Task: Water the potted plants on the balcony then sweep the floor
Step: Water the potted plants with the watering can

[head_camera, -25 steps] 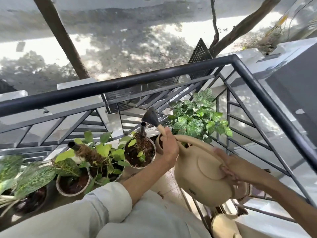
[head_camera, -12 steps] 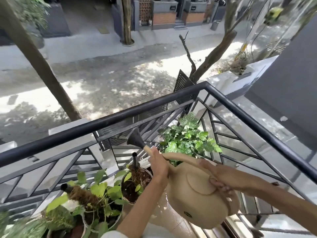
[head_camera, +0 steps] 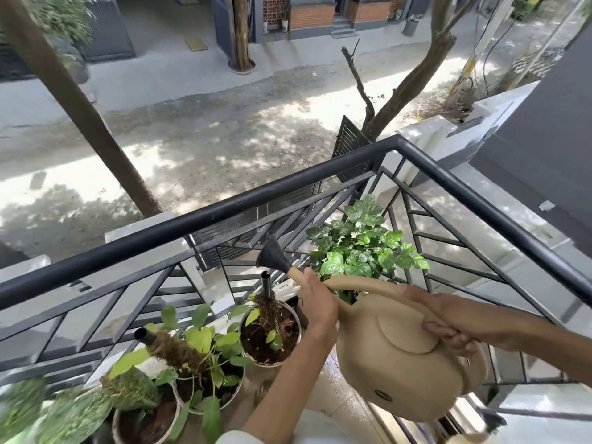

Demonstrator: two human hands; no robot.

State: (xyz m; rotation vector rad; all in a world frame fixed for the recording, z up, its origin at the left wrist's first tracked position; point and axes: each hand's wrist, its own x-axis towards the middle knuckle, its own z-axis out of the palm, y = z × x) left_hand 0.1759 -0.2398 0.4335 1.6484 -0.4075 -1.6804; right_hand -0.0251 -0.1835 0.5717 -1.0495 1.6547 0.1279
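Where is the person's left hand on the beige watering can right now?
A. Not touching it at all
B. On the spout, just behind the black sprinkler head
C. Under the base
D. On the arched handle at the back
B. The left hand wraps the spout of the beige watering can just behind the black sprinkler head, while the right hand holds the handle.

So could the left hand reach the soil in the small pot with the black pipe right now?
Probably yes. The left hand grips the watering can spout right beside that pot, with nothing between them, but it would have to let go of the spout first.
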